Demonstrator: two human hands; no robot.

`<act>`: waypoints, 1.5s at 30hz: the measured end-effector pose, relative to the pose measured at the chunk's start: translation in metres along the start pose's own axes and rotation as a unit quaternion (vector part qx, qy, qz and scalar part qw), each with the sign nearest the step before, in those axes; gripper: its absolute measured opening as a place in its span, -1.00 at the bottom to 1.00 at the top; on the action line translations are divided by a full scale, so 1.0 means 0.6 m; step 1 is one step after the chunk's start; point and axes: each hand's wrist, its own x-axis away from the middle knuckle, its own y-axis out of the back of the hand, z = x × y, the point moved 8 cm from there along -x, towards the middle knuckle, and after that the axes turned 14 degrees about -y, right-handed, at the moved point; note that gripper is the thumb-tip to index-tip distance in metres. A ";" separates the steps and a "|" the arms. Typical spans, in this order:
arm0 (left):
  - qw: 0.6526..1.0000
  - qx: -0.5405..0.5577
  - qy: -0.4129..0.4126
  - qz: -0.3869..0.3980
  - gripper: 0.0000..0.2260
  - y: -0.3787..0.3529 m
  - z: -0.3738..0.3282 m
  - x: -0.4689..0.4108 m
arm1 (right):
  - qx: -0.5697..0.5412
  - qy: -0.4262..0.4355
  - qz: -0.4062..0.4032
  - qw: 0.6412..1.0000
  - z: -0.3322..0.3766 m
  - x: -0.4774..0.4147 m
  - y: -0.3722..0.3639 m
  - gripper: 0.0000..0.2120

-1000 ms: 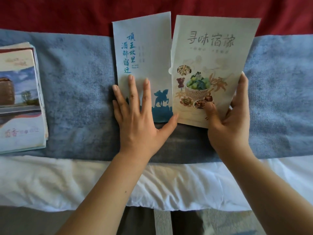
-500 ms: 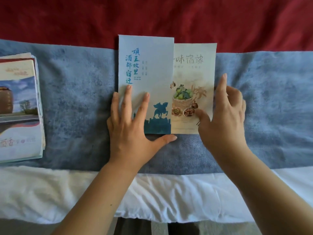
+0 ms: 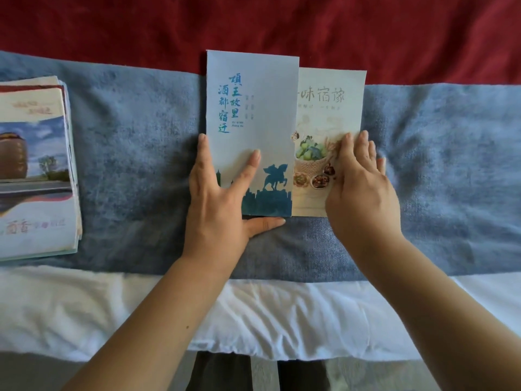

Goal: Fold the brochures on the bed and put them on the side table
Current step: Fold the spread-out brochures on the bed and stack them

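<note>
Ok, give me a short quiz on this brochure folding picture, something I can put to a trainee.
1. True or false: the blue panel lies over the left edge of the cream panel.
2. Where does the stack of brochures lie on the blue blanket? A. left of both hands. B. between the hands. C. right of both hands.
3. Fill in: the left hand rests on the blue panel, and the right hand presses flat on the ___ panel.
Key: 1 true; 2 A; 3 cream.
</note>
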 end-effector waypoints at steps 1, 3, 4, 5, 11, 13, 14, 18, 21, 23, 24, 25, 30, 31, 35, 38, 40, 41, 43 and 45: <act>1.000 0.007 0.002 -0.002 -0.12 -0.001 0.001 -0.001 | -0.016 -0.015 0.002 1.000 0.008 0.002 0.002 -0.40; 1.000 0.029 0.002 -0.012 -0.13 -0.005 -0.002 -0.004 | -0.052 -0.026 0.016 0.998 0.040 0.018 -0.002 -0.45; 0.999 0.037 0.003 -0.019 -0.19 -0.009 -0.004 -0.004 | -0.068 -0.017 0.031 0.997 0.065 0.031 -0.008 -0.46; 0.999 0.035 0.003 -0.031 -0.30 -0.009 -0.008 -0.005 | -0.082 -0.004 0.051 0.995 0.090 0.045 -0.019 -0.46; 0.997 0.050 0.032 -0.045 -0.42 -0.010 0.001 -0.006 | -0.077 -0.002 0.092 0.993 0.120 0.058 -0.063 -0.41; 0.999 0.031 0.003 -0.031 -0.33 -0.012 -0.005 -0.005 | -0.060 0.000 0.094 0.994 0.112 0.056 -0.064 -0.40; 0.999 0.032 0.003 -0.023 -0.28 -0.013 -0.005 -0.004 | -0.055 0.002 0.095 0.994 0.112 0.057 -0.063 -0.40; 1.000 0.028 -0.002 -0.007 -0.10 -0.012 -0.005 -0.003 | -0.049 0.005 0.101 0.994 0.116 0.057 -0.061 -0.37; 1.000 0.025 -0.004 -0.001 -0.02 -0.002 -0.002 -0.002 | -0.059 0.000 0.119 0.991 0.112 0.063 -0.062 -0.35; 0.999 0.021 0.007 0.028 0.00 0.002 0.004 -0.004 | -0.062 0.018 0.121 0.991 0.107 0.069 -0.064 -0.37; 0.999 0.016 0.010 0.048 0.00 0.005 0.006 -0.006 | -0.055 0.031 0.115 0.991 0.105 0.071 -0.065 -0.38; 0.998 0.009 0.009 0.063 -0.01 0.006 0.007 -0.008 | -0.049 0.036 0.108 0.992 0.102 0.072 -0.065 -0.38; 0.998 -0.059 0.004 0.032 -0.09 0.017 0.011 -0.023 | -0.081 0.009 0.116 0.990 0.109 0.072 -0.057 -0.32; 0.997 -0.065 0.013 0.029 -0.10 0.020 0.014 -0.022 | -0.090 0.010 0.117 0.989 0.114 0.073 -0.057 -0.29; 0.997 -0.064 0.031 0.005 -0.10 0.052 0.030 -0.012 | -0.117 0.009 0.135 0.984 0.146 0.079 -0.063 -0.22; 0.996 -0.060 0.060 -0.004 -0.11 0.098 0.075 0.011 | -0.144 0.033 0.165 0.975 0.202 0.101 -0.083 -0.22; 0.994 -0.080 0.080 -0.009 -0.10 0.141 0.117 0.033 | -0.157 0.059 0.184 0.969 0.252 0.125 -0.105 -0.21; 0.992 -0.090 0.090 -0.008 -0.09 0.164 0.137 0.045 | -0.157 0.071 0.193 0.966 0.278 0.138 -0.119 -0.20; 0.989 -0.102 0.111 -0.006 -0.08 0.202 0.177 0.070 | -0.154 0.094 0.207 0.962 0.327 0.167 -0.143 -0.18; 0.984 -0.108 0.141 -0.007 -0.09 0.239 0.222 0.103 | -0.151 0.120 0.228 0.954 0.378 0.200 -0.166 -0.17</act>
